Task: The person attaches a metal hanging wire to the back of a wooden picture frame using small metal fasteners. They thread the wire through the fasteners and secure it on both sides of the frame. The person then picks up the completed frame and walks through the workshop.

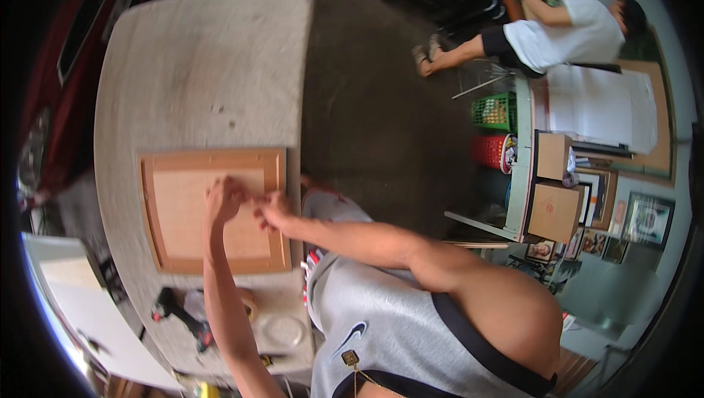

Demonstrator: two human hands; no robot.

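A picture frame [215, 260] with a tan backing board lies face down on the pale worktable. Over its middle, my left hand [226, 198] is held with curled fingers. My right hand [271, 211] comes in from the right, over the frame's right part, with its fingers closed together and pointing at the left hand. The fingertips of both hands nearly meet. Anything between them is too small and blurred to make out.
A cordless drill [183, 317] and a roll of tape [248, 301] lie on the worktable [213, 68] below the frame. A red car [66, 97] stands at the left. A person in a white shirt [565, 38] works at the upper right, near baskets, boxes and framed pictures.
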